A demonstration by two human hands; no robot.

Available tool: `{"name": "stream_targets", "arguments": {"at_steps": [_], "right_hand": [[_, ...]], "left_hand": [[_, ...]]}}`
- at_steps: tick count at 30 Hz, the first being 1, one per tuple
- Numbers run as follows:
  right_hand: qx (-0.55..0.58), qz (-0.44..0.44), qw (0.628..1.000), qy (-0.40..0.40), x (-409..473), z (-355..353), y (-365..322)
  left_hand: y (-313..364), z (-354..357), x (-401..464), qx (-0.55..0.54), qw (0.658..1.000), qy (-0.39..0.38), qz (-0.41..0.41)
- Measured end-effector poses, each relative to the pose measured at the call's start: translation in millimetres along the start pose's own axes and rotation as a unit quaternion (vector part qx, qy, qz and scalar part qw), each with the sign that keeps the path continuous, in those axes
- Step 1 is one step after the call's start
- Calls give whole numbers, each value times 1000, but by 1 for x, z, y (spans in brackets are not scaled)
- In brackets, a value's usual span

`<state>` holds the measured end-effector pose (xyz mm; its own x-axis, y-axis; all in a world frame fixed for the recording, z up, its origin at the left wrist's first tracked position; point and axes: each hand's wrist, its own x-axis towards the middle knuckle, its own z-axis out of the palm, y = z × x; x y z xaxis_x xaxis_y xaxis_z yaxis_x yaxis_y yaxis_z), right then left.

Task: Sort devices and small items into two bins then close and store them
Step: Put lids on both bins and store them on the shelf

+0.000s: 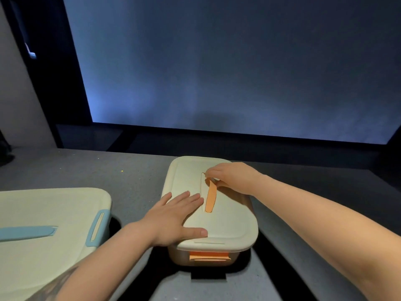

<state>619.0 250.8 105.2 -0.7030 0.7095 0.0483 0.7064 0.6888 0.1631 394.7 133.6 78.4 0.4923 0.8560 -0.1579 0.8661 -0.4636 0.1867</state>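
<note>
**Lifting the orange handle on the closed bin**

My left hand (173, 216) lies flat with fingers (191, 197) straight on the lid (227, 222) of the orange-trimmed bin (208, 257), pressing it down so the box stays put on the grey surface (130, 174). My right hand (234, 177) reaches over the far part of that lid, its fingertips pinching the upper end of the orange handle (211, 197), which is raised off its recess; I judge I hold it this way to carry the bin off to storage. The orange front latch (208, 256) looks closed, though the dim light leaves that unsure. Left of this bin, apart from it, sits the blue-trimmed bin (50, 224), lid on, its blue handle (28, 232) lying flat.
</note>
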Motion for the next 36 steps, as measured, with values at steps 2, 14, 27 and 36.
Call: {"name": "stream_targets", "arguments": {"at_steps": [2, 14, 27, 36], "right_hand": [[9, 5, 1000, 17, 0, 2, -1], [94, 128, 987, 12, 30, 43, 36], [205, 224, 951, -65, 68, 43, 54], [250, 409, 877, -45, -32, 31, 30]], "left_hand": [[0, -6, -2, -17, 1000, -14, -1], [85, 28, 19, -31, 967, 98, -233], [106, 29, 35, -27, 996, 37, -71], [30, 22, -15, -62, 983, 136, 103]]}}
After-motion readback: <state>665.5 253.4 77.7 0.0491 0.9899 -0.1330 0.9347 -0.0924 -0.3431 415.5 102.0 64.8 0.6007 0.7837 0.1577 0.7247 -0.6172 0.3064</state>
